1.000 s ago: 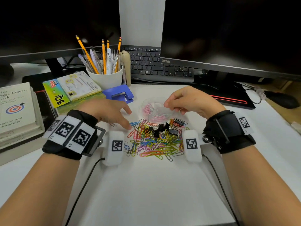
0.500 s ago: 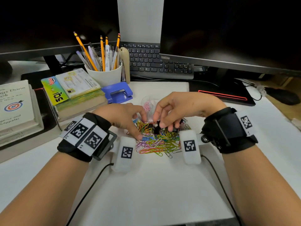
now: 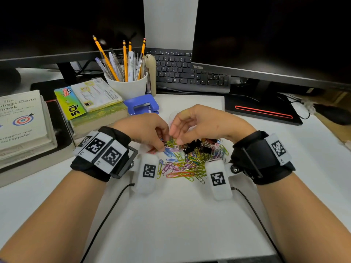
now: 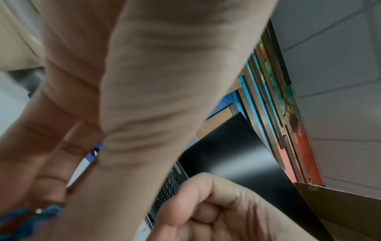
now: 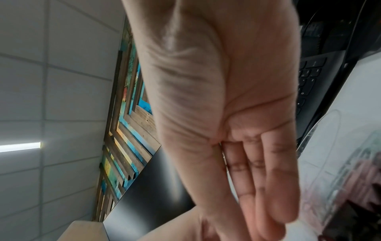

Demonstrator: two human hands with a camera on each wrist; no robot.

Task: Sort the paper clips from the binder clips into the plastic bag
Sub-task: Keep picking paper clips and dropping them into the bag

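Note:
A pile of coloured paper clips (image 3: 182, 166) lies on the white desk between my wrists. Several black binder clips (image 3: 193, 146) sit at its far side. The clear plastic bag (image 3: 173, 117) with pink clips inside lies just behind my hands, mostly hidden; it also fills the right edge of the right wrist view as the bag (image 5: 338, 154). My left hand (image 3: 163, 143) reaches into the pile's far left corner and pinches paper clips; blue clips (image 4: 31, 215) show at its fingers. My right hand (image 3: 176, 137) hovers beside it, fingers (image 5: 274, 187) nearly straight, tips touching the pile.
A blue hole punch (image 3: 142, 106), a white cup of pencils (image 3: 129, 86) and stacked books (image 3: 95, 109) stand to the far left. A keyboard (image 3: 190, 74) and a monitor base (image 3: 262, 111) lie behind. Cables trail from both wrist cameras toward the desk's front edge.
Both hands have drawn together over the pile's far edge. The right hand came off the bag and down toward the clips; the left hand slid right into the pile.

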